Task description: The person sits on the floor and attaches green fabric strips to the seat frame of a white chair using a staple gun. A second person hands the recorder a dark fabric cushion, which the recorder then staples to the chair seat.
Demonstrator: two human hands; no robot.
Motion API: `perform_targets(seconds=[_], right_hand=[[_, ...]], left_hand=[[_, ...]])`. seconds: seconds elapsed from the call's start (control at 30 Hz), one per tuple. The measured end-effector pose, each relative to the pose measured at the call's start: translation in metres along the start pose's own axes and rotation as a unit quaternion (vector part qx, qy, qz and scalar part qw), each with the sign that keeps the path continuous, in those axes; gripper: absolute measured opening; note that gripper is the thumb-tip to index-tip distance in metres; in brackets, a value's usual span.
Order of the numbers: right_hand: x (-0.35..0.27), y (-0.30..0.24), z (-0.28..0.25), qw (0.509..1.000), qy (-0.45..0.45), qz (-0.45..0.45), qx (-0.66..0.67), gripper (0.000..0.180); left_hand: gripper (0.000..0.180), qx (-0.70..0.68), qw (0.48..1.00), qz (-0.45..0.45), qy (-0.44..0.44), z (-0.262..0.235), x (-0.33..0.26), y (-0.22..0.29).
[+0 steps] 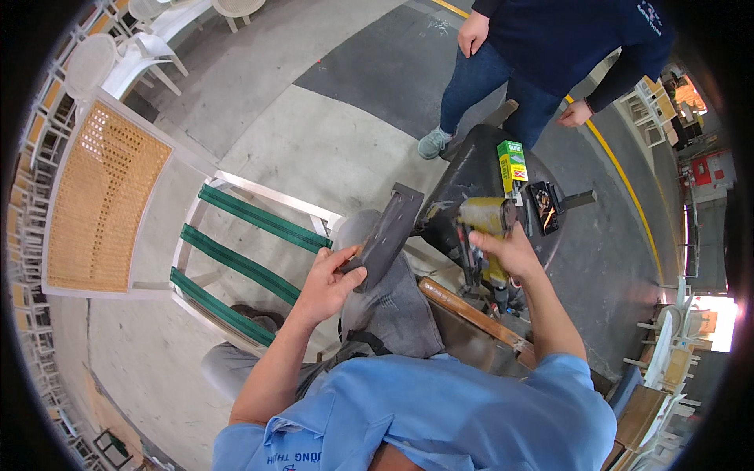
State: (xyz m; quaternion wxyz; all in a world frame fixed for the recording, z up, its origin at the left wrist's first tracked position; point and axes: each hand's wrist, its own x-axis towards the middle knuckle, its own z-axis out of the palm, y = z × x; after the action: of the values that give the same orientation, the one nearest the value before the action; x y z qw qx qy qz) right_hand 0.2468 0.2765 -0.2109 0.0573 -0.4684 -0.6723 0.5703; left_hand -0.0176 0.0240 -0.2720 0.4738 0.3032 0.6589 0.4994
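My left hand (330,284) grips the near end of a dark grey strip (389,235), thumb on top. It looks like a flat band with a folded far end; its material I cannot tell. In my right hand (510,250) is a yellow staple gun (484,216), held over the black padded seat (455,173). Left of my lap lies a white chair frame (182,255) with a woven cane back (106,200). Several green webbing straps (247,259) cross its seat opening; the near ends pass behind my left arm.
On the black seat lie a green-and-yellow box (511,163) and a phone (544,207). A wooden-handled tool (463,312) rests below my right hand. Another person (542,71) stands beyond the seat. White chairs (149,59) line the far left.
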Motion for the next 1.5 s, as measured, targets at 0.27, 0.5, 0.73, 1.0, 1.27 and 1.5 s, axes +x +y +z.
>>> perform_targets(seconds=[0.27,0.5,0.73,1.0,1.27,1.5], right_hand=[[-0.065,-0.088,0.064,0.96,-0.26,0.067,0.074,0.047],[-0.062,-0.11,0.096,0.962,-0.253,0.097,0.023,0.04],[-0.059,-0.119,0.104,0.959,-0.256,0.123,-0.017,0.037],[-0.058,-0.12,0.11,0.956,-0.248,0.147,-0.047,0.046],[-0.064,-0.119,0.113,0.959,-0.228,0.114,-0.126,0.058],[-0.067,-0.117,0.092,0.976,-0.189,0.098,-0.037,0.051]], left_hand=[[0.048,-0.1,0.993,0.052,0.02,0.023,0.004,-0.027],[0.048,-0.128,0.991,0.026,0.02,0.031,0.001,-0.024],[0.048,-0.097,0.995,0.026,0.023,0.029,0.002,-0.022],[0.046,-0.083,0.995,0.039,0.03,0.029,0.0,-0.016],[0.047,-0.063,0.996,0.047,0.033,0.031,-0.003,-0.018],[0.047,-0.039,0.997,0.064,0.036,0.03,-0.008,-0.014]])
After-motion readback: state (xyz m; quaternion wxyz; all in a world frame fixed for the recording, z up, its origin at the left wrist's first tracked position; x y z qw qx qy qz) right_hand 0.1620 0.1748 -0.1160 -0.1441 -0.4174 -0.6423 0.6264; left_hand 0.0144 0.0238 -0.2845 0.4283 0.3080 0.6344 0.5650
